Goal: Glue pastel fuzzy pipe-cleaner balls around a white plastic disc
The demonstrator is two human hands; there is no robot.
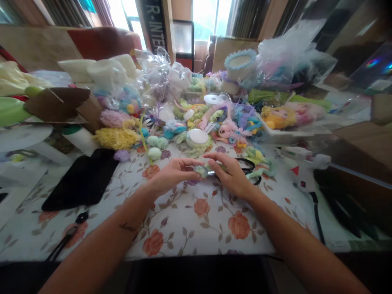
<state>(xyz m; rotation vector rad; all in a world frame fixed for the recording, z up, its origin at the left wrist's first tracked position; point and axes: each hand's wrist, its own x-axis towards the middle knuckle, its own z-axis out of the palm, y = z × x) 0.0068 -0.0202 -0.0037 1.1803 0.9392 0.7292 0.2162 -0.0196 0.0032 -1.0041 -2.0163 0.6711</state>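
Observation:
Between my hands, just above the flowered tablecloth, is a small pale green fuzzy piece (201, 170); its exact kind is too blurred to make out. My left hand (168, 174) pinches it from the left with thumb and fingers. From the right, the curled fingers of my right hand (229, 174) close on its other side, partly hiding it. Black-handled scissors (247, 164) lie beside my right hand, their blades mostly covered by it. Beyond my fingers sits a white round disc (197, 138) on pale green fuzzy strands (185, 147).
Pale green pompoms (154, 153) and a yellow fluffy bundle (118, 139) lie left of centre, near a black tablet (81, 179). A pink doll-like figure (229, 130) lies behind. At right are a white tray (284, 132) and a white glue gun (306, 175).

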